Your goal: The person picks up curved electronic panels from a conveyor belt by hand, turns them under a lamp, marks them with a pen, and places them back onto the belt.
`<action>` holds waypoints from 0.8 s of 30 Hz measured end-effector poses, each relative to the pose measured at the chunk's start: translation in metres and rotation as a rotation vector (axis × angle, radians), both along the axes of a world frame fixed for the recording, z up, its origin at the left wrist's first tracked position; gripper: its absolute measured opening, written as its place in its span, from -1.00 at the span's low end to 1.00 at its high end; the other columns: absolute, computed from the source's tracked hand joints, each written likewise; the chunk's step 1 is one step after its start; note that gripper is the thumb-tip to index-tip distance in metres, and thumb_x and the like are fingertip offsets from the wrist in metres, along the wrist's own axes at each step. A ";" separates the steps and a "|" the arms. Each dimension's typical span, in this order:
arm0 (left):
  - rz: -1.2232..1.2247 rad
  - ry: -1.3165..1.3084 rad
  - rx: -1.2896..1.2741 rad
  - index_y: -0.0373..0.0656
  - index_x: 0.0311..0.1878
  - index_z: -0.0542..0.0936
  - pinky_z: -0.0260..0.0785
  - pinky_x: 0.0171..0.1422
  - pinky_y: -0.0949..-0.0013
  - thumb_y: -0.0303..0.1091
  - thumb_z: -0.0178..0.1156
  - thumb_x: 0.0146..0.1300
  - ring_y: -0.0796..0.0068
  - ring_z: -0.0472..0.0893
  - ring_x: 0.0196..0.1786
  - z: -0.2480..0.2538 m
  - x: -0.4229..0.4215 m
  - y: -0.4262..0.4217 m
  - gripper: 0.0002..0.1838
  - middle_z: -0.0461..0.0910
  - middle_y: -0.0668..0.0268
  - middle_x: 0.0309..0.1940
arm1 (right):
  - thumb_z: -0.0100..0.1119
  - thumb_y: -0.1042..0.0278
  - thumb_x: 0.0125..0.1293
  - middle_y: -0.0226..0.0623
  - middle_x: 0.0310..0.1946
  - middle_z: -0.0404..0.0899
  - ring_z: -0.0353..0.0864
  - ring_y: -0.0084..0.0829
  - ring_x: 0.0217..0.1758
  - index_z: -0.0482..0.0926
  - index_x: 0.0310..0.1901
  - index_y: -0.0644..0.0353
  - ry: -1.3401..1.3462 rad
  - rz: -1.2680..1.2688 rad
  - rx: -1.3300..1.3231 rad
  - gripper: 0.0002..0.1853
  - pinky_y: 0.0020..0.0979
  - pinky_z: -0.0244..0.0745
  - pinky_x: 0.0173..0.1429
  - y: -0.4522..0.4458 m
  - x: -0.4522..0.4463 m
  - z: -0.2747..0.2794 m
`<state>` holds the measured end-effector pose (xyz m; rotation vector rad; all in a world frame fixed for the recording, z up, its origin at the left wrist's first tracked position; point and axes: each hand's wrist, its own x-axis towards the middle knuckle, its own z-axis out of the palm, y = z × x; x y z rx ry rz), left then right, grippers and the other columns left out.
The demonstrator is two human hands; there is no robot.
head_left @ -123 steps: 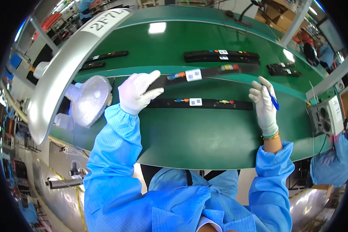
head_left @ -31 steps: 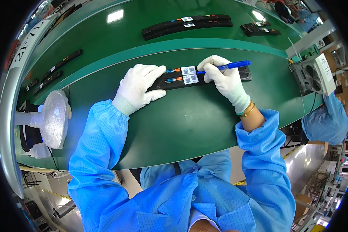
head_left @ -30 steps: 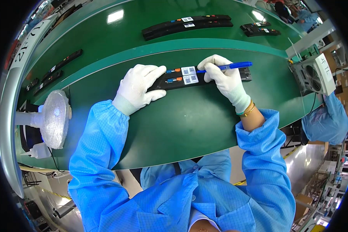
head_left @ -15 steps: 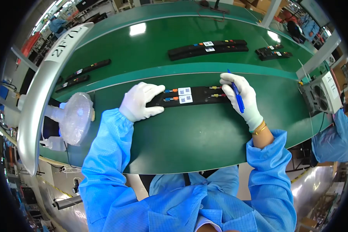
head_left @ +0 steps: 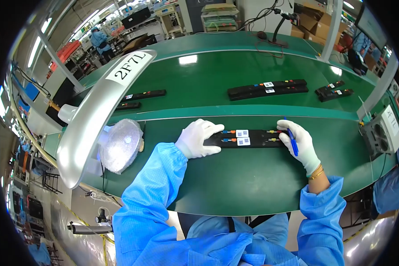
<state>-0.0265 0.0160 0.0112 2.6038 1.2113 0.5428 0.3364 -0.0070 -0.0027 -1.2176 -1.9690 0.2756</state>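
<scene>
Two long black bars lie side by side on the green table, touching lengthwise: a far bar (head_left: 256, 133) and a near bar (head_left: 256, 142). Each carries a white QR label and small coloured parts. My left hand (head_left: 198, 138), in a white glove, grips the left ends of both bars between thumb and fingers. At the right ends is my gloved right hand (head_left: 299, 144), with a blue pen (head_left: 292, 141) held in it, its fingers at the bars. The right ends are hidden under that hand.
Beyond the divider are black bars (head_left: 268, 90) at the back, shorter ones (head_left: 334, 91) at right and more (head_left: 142, 95) at left. A silver lamp (head_left: 104, 119) and a wrapped round object (head_left: 121, 146) stand left, a fan unit (head_left: 381, 133) right. A person (head_left: 101, 42) is far back.
The view has tilted up and shifted. My right hand has moved from writing height over the labels to the bars' right ends, pen still held. My left hand stays on the left ends.
</scene>
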 end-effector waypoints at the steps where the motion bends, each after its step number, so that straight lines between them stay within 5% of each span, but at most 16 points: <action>1: 0.005 0.000 -0.006 -0.03 0.25 0.58 0.40 0.34 0.13 -0.08 0.44 -0.01 0.12 0.52 0.19 0.000 0.000 0.000 -0.31 0.60 0.18 0.11 | 0.31 0.26 0.33 -0.27 -0.15 0.71 0.67 -0.18 -0.09 0.57 0.10 0.07 -0.006 0.002 -0.007 -0.67 -0.27 0.58 0.05 0.000 0.001 0.000; 24: 0.004 -0.006 0.000 -0.01 0.26 0.57 0.39 0.36 0.13 -0.09 0.45 -0.02 0.12 0.52 0.20 -0.003 -0.002 0.001 -0.31 0.60 0.19 0.09 | 0.32 0.29 0.31 -0.32 -0.14 0.71 0.64 -0.19 -0.09 0.57 0.12 0.02 -0.045 0.000 -0.012 -0.65 -0.26 0.57 0.05 -0.003 0.000 0.002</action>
